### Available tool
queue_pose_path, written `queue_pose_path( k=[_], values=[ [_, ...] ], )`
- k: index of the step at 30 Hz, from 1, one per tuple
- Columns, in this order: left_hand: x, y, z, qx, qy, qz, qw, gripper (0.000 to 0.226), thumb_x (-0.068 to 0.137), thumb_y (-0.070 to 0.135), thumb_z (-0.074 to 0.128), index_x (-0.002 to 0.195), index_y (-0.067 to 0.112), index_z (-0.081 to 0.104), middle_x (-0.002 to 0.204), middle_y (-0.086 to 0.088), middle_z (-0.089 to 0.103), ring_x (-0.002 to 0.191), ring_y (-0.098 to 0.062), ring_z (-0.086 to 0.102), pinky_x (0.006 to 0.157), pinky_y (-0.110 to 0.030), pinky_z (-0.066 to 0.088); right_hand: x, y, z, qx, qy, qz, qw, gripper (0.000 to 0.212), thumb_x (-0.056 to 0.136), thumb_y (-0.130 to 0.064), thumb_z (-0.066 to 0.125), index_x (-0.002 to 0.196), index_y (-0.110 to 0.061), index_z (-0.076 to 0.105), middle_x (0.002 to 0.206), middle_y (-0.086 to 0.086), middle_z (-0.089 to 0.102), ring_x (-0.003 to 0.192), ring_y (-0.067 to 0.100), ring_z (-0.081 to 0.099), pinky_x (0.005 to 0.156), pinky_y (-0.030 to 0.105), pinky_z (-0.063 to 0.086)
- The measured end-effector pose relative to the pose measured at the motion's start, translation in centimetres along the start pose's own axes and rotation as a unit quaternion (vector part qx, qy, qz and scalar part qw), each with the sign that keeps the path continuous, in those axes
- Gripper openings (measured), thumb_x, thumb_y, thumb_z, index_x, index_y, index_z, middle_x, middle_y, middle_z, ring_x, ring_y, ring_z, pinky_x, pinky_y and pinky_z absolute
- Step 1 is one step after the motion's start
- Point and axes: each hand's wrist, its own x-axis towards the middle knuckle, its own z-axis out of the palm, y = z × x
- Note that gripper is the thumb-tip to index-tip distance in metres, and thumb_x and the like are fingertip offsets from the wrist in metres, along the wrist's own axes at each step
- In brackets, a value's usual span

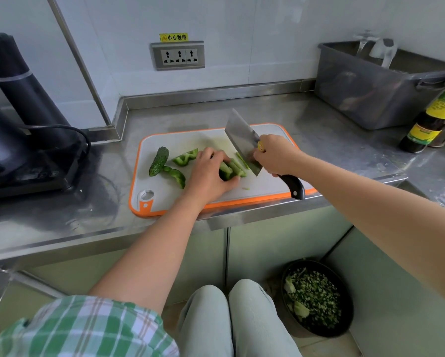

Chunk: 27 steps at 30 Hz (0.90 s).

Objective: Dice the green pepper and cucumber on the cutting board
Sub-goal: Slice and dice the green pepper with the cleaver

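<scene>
Now: left grip curled over pepper strip, fingertips pinning it mid-board. Right grip wrapped tight round cleaver handle, black butt jutting out behind. Blade tilted, edge at strip's right end; touching or just above, cannot tell. Cucumber at board's left, apart from both grips. Two pepper pieces just beside it, one touching its near end. Board on steel worktop. Yellow label above socket reads "小心触电". Bottle far right, yellow-green label, print unreadable.
</scene>
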Motion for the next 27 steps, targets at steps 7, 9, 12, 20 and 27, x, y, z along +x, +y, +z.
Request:
queue_pose_path(
  k=[7, 9, 12, 20, 27],
  values=[
    [0.0, 0.0, -0.1, -0.004, -0.003, -0.001, 1.0, 0.042, 0.071, 0.037, 0.076, 0.103, 0.014, 0.062, 0.104, -0.003, 0.049, 0.104, -0.024, 0.044, 0.086, -0.028, 0.038, -1.0, -1.3, -1.3, -0.08, -0.077, -0.009, 0.994, 0.015, 0.086, -0.002, 0.04, 0.094, 0.0, 0.053, 0.06, 0.014, 0.06, 0.042, 0.022, 0.053, 0.042, 0.024, 0.041],
    [0.0, 0.1, -0.1, -0.004, -0.004, 0.0, 1.0, 0.042, 0.071, 0.037, 0.077, 0.103, 0.014, 0.062, 0.103, -0.003, 0.049, 0.103, -0.024, 0.044, 0.083, -0.024, 0.033, -1.5, -1.3, -0.9, -0.084, -0.085, -0.013, 0.993, 0.013, 0.085, -0.002, 0.04, 0.091, -0.003, 0.052, 0.057, 0.011, 0.057, 0.04, 0.021, 0.051, 0.04, 0.022, 0.037],
    [0.1, 0.0, 0.0, 0.0, -0.004, 0.001, 1.0, 0.042, 0.071, 0.037, 0.077, 0.102, 0.014, 0.062, 0.103, -0.003, 0.048, 0.103, -0.024, 0.044, 0.081, -0.022, 0.03, -1.9, -1.5, -1.1, -0.086, -0.088, -0.025, 0.992, 0.019, 0.086, -0.001, 0.04, 0.075, -0.015, 0.047, 0.06, 0.013, 0.057, 0.041, 0.021, 0.051, 0.041, 0.023, 0.037],
    [0.1, -0.2, 0.1, 0.0, -0.002, 0.006, 1.0, 0.039, 0.07, 0.037, 0.076, 0.099, 0.014, 0.062, 0.101, -0.002, 0.048, 0.102, -0.024, 0.044, 0.08, -0.02, 0.028, -1.8, -1.5, -0.8, -0.095, -0.094, 0.003, 0.991, 0.021, 0.082, 0.0, 0.042, 0.097, 0.005, 0.056, 0.062, 0.016, 0.061, 0.042, 0.024, 0.051, 0.043, 0.024, 0.039],
    [0.1, -0.4, 0.2, -0.002, -0.003, 0.008, 1.0, 0.042, 0.069, 0.037, 0.077, 0.1, 0.013, 0.062, 0.101, -0.004, 0.049, 0.102, -0.025, 0.044, 0.079, -0.022, 0.028, -2.3, -2.8, -0.2, -0.117, -0.09, -0.002, 0.989, 0.017, 0.081, 0.002, 0.046, 0.068, -0.008, 0.04, 0.056, 0.009, 0.05, 0.041, 0.02, 0.047, 0.042, 0.021, 0.035]
  ],
)
